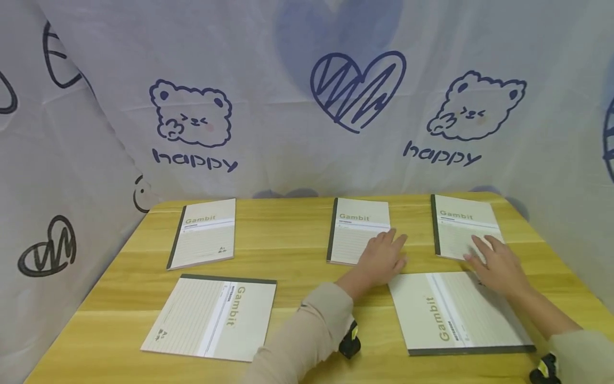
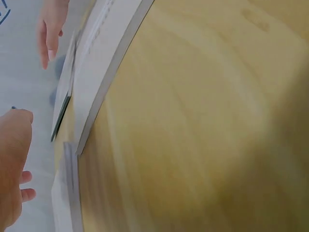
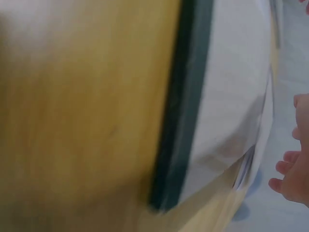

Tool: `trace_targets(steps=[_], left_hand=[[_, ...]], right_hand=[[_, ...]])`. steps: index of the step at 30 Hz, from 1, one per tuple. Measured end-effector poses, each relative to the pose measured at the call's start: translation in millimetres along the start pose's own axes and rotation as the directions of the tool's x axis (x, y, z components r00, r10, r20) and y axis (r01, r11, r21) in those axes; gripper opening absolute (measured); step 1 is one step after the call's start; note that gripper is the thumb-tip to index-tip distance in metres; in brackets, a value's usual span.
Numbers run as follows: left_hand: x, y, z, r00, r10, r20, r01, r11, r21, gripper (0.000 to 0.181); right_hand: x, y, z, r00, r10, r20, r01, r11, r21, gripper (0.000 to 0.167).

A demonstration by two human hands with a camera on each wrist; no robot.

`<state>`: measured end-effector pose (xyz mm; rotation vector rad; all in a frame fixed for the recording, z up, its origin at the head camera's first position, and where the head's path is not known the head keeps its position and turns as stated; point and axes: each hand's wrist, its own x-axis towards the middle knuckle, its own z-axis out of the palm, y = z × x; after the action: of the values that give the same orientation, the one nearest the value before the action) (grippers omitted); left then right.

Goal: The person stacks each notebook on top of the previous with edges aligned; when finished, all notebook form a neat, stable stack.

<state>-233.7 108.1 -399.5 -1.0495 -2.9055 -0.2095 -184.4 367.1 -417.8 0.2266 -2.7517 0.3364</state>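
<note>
My left hand reaches over the lower right corner of the middle back notebook, fingers spread and grasping nothing; whether they touch the cover cannot be told. On the right, my right hand hovers or rests, fingers extended, between the back right notebook and the front right notebook, hiding part of both. The front right notebook lies sideways, its dark spine toward me. In the left wrist view, both the left hand and right hand appear. The right wrist view shows my right hand with loose fingers.
Two more Gambit notebooks lie on the left: one back left, one front left turned sideways. All lie flat on the wooden table. A white curtain with bear and heart drawings hangs behind it.
</note>
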Motion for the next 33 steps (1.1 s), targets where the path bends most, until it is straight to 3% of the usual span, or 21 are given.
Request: trace_targets(steps=[5,9,13,16,23,29,33], left_hand=[[5.0,11.7,7.6,1.0,0.007,0.025,-0.007,1.0,0.007,0.054],[6.1,19.9,12.6,0.996,0.004,0.088,-0.004,1.0,0.001,0.056],[4.5,24.4,19.1,0.986,-0.034,0.165,0.039,0.999,-0.029,0.059],[4.4,27.2,24.4,0.983,-0.035,0.18,0.041,0.999,-0.026,0.061],[7.6,40.2,29.5,0.985,0.04,0.169,-0.042,0.999,0.005,0.063],[7.2,45.8,26.8,0.98,0.034,0.194,-0.045,0.998,0.053,0.064],[7.1,47.7,27.0,0.978,0.032,0.208,-0.045,0.997,0.059,0.065]], right_hand=[[-8.8,13,0,0.987,0.036,0.154,-0.031,0.999,-0.035,0.059],[-13.3,20,1,0.954,0.077,0.289,-0.07,0.997,-0.032,0.065],[-14.5,21,6,0.929,0.085,0.36,-0.091,0.996,0.0,0.066],[-13.1,20,7,0.92,0.093,0.38,-0.11,0.994,0.022,0.066],[-10.4,24,0,0.914,0.103,0.394,-0.128,0.991,0.037,0.069],[-8.0,20,0,0.907,0.109,0.406,-0.137,0.99,0.041,0.07],[-8.1,13,4,0.914,0.101,0.394,-0.129,0.991,0.045,0.07]])
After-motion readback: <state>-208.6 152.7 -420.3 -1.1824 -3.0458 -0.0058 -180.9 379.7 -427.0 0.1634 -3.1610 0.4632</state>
